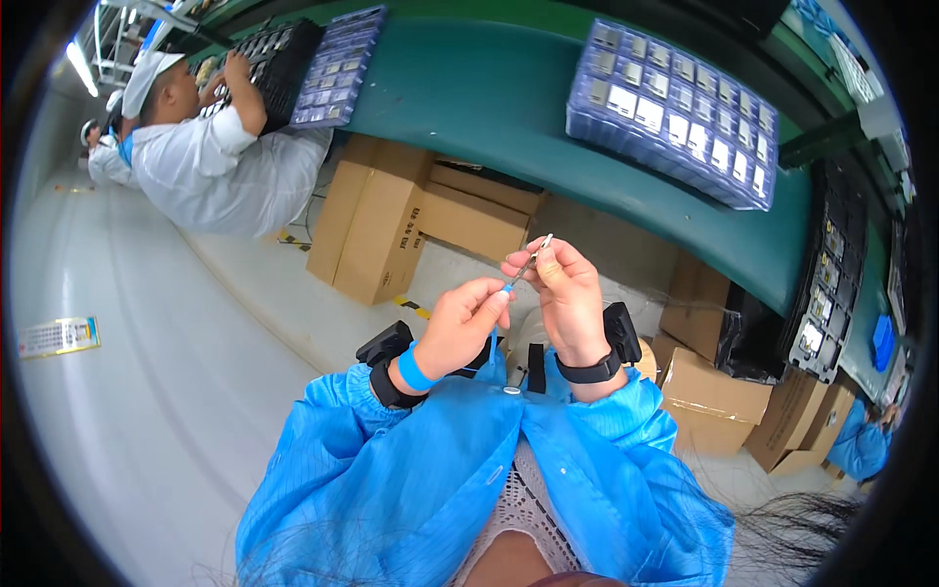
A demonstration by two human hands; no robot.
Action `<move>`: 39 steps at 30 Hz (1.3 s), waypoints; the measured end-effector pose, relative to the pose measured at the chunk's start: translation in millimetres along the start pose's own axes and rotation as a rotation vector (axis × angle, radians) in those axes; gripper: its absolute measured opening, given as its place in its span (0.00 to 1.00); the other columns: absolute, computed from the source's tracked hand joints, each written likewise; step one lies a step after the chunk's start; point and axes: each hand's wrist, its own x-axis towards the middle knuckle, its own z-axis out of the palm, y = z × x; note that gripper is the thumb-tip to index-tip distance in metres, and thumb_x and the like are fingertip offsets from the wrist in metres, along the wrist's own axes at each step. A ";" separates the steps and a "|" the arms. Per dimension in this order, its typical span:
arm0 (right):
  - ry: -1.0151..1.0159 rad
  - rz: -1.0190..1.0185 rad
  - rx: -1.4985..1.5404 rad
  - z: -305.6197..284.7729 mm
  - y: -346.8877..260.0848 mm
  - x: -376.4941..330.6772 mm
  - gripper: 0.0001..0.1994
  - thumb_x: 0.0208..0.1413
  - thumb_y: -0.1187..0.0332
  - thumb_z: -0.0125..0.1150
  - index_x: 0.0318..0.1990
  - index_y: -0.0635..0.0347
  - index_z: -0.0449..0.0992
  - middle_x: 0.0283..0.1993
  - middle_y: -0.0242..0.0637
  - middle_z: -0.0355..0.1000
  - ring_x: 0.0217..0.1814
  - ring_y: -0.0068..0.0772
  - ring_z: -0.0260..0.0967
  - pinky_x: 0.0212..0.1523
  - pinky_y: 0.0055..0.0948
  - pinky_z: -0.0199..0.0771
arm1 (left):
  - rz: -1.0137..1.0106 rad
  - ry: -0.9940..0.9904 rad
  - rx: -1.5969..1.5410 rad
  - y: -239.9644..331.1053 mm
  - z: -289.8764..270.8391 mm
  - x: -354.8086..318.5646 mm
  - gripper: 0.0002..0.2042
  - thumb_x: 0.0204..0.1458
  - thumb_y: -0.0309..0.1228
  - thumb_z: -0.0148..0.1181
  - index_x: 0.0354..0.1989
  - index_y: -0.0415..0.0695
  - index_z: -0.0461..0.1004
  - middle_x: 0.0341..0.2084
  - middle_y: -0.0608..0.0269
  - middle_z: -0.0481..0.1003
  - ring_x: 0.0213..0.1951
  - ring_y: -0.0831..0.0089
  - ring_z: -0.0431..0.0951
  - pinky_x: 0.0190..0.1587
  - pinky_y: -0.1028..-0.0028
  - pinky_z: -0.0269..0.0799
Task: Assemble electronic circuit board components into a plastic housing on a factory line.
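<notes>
My left hand (468,323) and my right hand (562,293) are raised together in front of my chest, above my blue coat. Between them they pinch a thin metal tool like tweezers (531,258), its silver tip sticking up past my right fingers. My left fingertips grip the lower end, where a small blue part shows. Each wrist wears a black band with a black device, and the left wrist has a blue strap as well.
A green work table (509,108) curves across the top, carrying a blue tray of small parts (675,108) and black trays (831,274) at right. Cardboard boxes (391,225) stand under it. A person in white (210,157) works at upper left over more trays.
</notes>
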 end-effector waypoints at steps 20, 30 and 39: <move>-0.013 0.239 0.122 171.3 92.9 65.5 0.08 0.55 0.68 0.46 0.37 0.62 0.67 0.38 0.42 0.69 0.42 0.37 0.67 0.46 0.32 0.66 | 0.133 0.022 -0.131 -6.2 -199.9 -25.0 0.09 0.54 0.31 0.44 0.30 0.39 0.69 0.13 0.72 0.64 0.18 0.86 0.61 0.20 0.84 0.57; -0.023 0.122 0.012 205.4 93.1 86.6 0.09 0.55 0.67 0.46 0.36 0.63 0.67 0.36 0.42 0.69 0.42 0.37 0.68 0.43 0.31 0.67 | 0.130 -0.033 -0.222 13.2 -225.1 -5.2 0.10 0.55 0.33 0.43 0.31 0.40 0.68 0.13 0.72 0.64 0.16 0.88 0.58 0.18 0.86 0.53; -0.042 0.087 0.077 183.1 48.3 106.2 0.08 0.54 0.67 0.48 0.36 0.63 0.67 0.36 0.42 0.69 0.41 0.38 0.68 0.44 0.32 0.67 | 0.165 -0.081 -0.234 40.8 -203.0 30.0 0.09 0.54 0.32 0.43 0.31 0.40 0.68 0.13 0.72 0.63 0.15 0.88 0.57 0.18 0.86 0.52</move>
